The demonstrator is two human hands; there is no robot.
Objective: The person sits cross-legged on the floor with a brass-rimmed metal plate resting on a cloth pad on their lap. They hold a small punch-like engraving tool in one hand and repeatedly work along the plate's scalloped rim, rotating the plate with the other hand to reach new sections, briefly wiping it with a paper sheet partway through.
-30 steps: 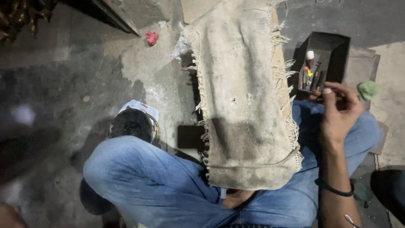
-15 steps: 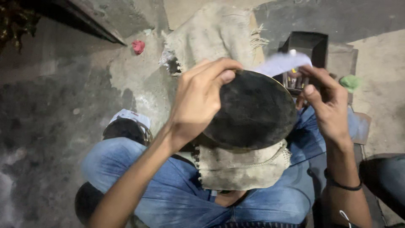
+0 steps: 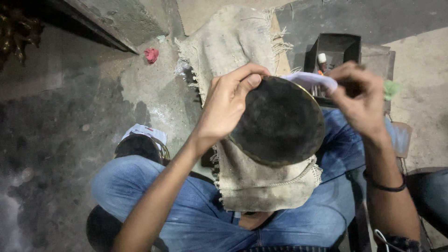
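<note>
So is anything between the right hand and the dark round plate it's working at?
Only the pale cloth: the right hand pinches it against the upper rim of the dark round plate. The left hand grips the plate's opposite edge directly, over the burlap sack on the lap. Nothing else visible intervenes.

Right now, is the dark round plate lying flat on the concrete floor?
No, the left hand holds the dark round plate up by its rim, above the burlap cloth over the lap.
</note>
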